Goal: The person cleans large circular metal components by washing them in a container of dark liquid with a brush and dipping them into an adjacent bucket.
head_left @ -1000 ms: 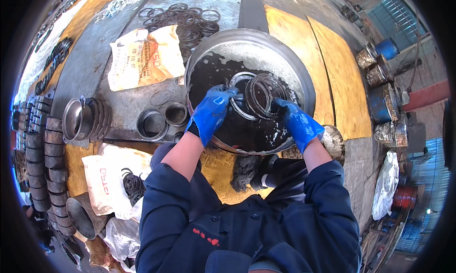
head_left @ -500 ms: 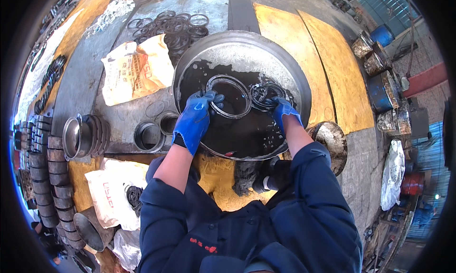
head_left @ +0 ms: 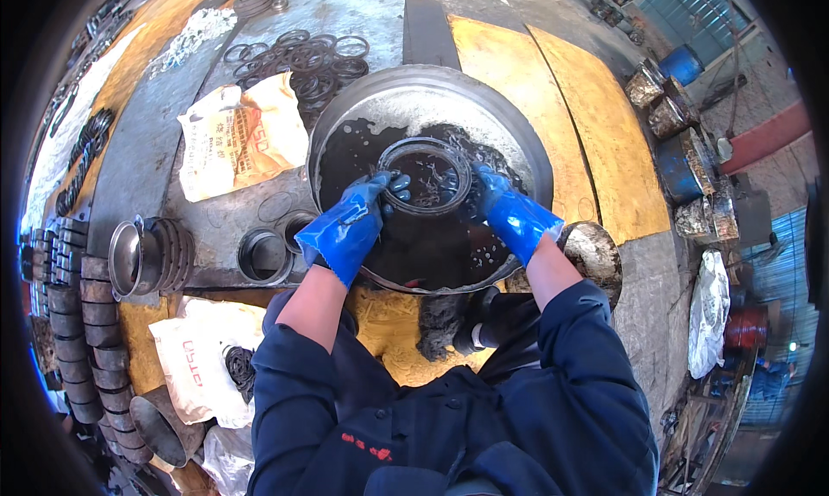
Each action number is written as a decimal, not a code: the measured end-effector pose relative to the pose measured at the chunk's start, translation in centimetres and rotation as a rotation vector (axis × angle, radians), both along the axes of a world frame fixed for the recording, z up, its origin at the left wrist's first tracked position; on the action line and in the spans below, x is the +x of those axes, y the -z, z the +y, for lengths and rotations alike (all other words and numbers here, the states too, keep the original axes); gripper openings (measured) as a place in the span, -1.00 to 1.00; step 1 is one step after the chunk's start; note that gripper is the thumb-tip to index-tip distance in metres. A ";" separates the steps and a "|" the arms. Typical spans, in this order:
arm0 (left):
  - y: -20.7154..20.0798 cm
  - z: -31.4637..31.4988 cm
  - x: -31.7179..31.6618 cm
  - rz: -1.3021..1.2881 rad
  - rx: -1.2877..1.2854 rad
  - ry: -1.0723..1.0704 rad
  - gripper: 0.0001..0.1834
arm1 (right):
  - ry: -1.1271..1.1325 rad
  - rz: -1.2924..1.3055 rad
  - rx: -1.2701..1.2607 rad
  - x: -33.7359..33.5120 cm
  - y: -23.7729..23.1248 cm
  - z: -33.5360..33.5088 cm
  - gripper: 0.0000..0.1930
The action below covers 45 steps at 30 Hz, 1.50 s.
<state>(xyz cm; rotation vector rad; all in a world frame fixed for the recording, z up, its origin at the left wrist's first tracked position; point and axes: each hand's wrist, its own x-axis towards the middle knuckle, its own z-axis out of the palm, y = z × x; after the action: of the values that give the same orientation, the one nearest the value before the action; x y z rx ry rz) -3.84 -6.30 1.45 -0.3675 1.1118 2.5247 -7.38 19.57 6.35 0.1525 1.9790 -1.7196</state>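
Note:
A round metal ring (head_left: 426, 210) is held level over the dark liquid (head_left: 423, 252) in a wide metal basin (head_left: 436, 75). My left hand (head_left: 356, 215), in a blue rubber glove, is closed on the ring's left side. My right hand (head_left: 511, 209), gloved alike, grips its right side; some of its blue fingers show through the opening. Dark stringy strands (head_left: 429, 170) show inside the ring, and whether they touch it I cannot tell. The undersides of both hands are hidden.
Many thin dark rings (head_left: 315, 60) lie beyond the basin. A printed paper sack (head_left: 237, 142) lies left of it, near an open metal cylinder (head_left: 264, 255). Stacked metal rings (head_left: 148, 254) stand farther left. A stained drum (head_left: 592, 259) stands at the right, beside yellow boards (head_left: 604, 125).
The ring has shifted slightly right and lies more level. My right hand has moved from the stringy bundle to the ring's right side. The bundle's strands now show within the ring.

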 end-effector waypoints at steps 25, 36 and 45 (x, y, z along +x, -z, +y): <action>-4.4 0.9 2.7 0.047 -0.222 -0.026 -0.80 | 0.389 0.218 0.234 -0.5 0.2 3.9 -0.58; -2.8 0.8 3.3 -0.057 -0.159 0.131 -0.90 | 0.494 0.180 -0.287 -10.2 12.8 2.9 -0.70; -2.8 4.3 4.9 0.098 -0.698 0.492 -0.79 | 0.543 0.170 -0.011 -6.1 1.9 10.7 -0.70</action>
<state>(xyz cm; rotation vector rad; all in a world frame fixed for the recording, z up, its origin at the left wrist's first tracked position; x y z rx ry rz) 1.03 -2.02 4.22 -0.1118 1.8436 1.6938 -13.47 30.31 4.42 0.6065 2.1866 -2.1316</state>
